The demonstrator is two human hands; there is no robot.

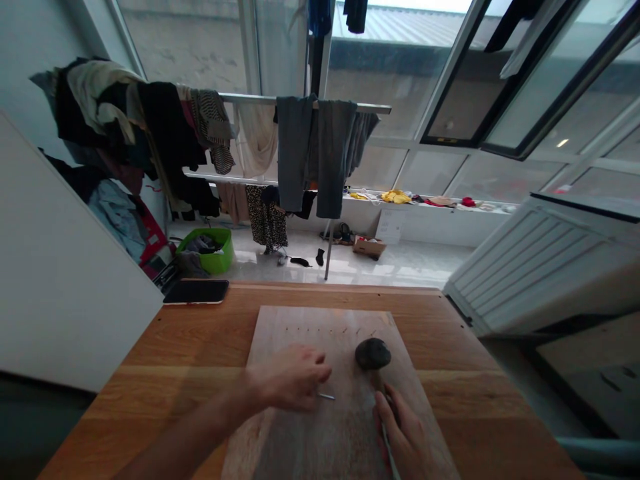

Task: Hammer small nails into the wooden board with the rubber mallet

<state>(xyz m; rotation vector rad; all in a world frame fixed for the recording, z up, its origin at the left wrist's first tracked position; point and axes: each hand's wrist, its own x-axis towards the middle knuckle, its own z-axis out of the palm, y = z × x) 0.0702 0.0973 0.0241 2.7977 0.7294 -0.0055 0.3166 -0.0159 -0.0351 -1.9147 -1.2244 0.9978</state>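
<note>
My right hand (403, 437) is closed around the handle of a mallet, whose dark rounded head (373, 354) is over the right part of a wooden board (280, 440). Over the board's middle, my left hand (293, 377) has its fingers curled in, slightly blurred. A shiny nail (327, 397) pokes out from beneath that hand; whether the fingers grip it or it lies on the board, I cannot tell. Near the board's far edge runs a row of several small nails (331, 330). The ones on the right lean, while those on the left look more upright.
The board rests on a wooden table (465, 393). A phone (197, 291) lies at the table's far left corner. Beyond stand a drying rack (255, 99) hung with clothes and a green basket (220, 253). A white panel (75, 267) flanks the left side.
</note>
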